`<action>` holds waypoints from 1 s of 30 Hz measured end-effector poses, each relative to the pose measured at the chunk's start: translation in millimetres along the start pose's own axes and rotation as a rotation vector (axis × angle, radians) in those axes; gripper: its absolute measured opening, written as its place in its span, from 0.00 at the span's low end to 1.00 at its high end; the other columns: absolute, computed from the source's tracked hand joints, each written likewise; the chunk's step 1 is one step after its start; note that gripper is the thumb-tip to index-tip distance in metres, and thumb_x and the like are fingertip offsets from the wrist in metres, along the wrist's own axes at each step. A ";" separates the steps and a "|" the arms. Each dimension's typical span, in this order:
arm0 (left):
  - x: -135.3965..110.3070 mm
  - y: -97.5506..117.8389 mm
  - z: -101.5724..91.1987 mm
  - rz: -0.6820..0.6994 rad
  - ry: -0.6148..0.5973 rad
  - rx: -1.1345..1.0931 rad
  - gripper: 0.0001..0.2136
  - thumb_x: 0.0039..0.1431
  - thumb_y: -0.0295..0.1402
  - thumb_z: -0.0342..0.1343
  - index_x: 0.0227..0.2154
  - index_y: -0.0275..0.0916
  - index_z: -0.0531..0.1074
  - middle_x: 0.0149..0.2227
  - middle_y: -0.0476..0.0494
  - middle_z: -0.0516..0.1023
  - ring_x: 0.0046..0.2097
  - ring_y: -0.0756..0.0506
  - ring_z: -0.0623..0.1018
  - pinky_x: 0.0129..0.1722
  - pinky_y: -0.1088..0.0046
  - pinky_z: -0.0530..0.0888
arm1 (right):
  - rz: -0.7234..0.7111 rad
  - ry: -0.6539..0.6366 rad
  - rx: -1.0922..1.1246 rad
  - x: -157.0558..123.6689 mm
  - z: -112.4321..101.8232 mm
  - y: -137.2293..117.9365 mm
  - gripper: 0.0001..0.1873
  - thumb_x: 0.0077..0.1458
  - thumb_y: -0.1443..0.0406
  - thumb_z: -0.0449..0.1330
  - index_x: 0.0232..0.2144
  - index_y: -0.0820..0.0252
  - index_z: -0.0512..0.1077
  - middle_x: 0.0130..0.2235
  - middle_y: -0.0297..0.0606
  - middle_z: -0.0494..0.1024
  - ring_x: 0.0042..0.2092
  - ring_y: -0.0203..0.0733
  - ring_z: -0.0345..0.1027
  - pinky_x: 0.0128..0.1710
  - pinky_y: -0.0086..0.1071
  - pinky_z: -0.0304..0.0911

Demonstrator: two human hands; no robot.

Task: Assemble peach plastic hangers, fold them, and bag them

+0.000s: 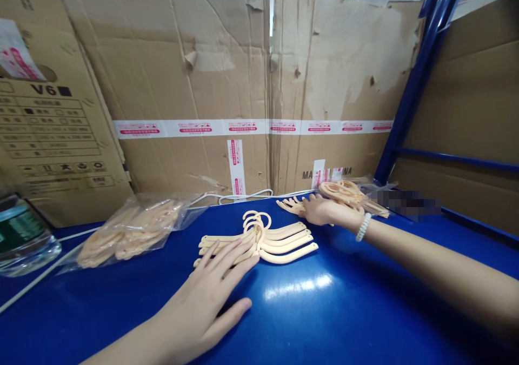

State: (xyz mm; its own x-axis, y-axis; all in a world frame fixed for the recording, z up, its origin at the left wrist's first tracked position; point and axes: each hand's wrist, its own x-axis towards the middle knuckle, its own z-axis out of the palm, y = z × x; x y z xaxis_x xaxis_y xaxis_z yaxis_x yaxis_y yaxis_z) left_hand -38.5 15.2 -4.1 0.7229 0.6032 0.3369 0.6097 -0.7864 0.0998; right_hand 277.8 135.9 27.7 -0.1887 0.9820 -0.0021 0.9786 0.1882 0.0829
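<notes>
Hanger stack (259, 239) lies partly beneath the left hand (198, 300), fingers outstretched. At the stack's two o'clock, right hand (318, 210) contacts further hangers (292, 206), grip indeterminable. Apparent step: picking; next move calls for secure pinch.

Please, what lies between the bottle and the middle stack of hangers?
In the head view, a clear plastic bag of cream-coloured pieces lies between them, with a white cable nearer the bottle.

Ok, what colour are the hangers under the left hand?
The hangers are a plain pale cream-beige, seen best in the head view.
</notes>
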 end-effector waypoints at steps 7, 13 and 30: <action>1.4 1.1 -1.3 -0.017 -0.023 -0.007 0.26 0.65 0.36 0.51 0.65 0.49 0.56 0.68 0.42 0.55 0.67 0.34 0.59 0.62 0.46 0.60 | -0.064 -0.077 -0.085 1.8 -10.2 25.4 0.20 0.64 0.59 0.58 0.55 0.59 0.67 0.55 0.44 0.70 0.51 0.49 0.69 0.50 0.49 0.67; 1.9 1.5 -2.5 -0.049 -0.074 0.037 0.26 0.67 0.37 0.49 0.66 0.52 0.52 0.69 0.46 0.53 0.68 0.35 0.57 0.62 0.45 0.60 | -0.149 -0.098 -0.103 21.8 -21.3 40.9 0.20 0.63 0.60 0.59 0.55 0.59 0.67 0.57 0.44 0.68 0.54 0.51 0.66 0.52 0.52 0.64; 7.0 -12.1 12.8 -0.058 0.057 0.302 0.34 0.68 0.47 0.45 0.69 0.36 0.42 0.70 0.37 0.48 0.68 0.34 0.54 0.63 0.45 0.60 | -0.413 0.167 0.205 -91.8 0.2 -50.3 0.42 0.65 0.49 0.47 0.67 0.77 0.47 0.69 0.60 0.46 0.69 0.60 0.39 0.66 0.54 0.46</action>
State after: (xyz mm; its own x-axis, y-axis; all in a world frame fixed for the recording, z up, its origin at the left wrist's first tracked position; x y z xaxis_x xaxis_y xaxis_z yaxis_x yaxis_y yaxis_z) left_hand -36.6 30.6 -14.9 0.6700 0.6307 0.3915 0.7245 -0.6705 -0.1597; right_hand 245.9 36.3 23.5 -0.5586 0.8123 0.1679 0.8119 0.5769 -0.0895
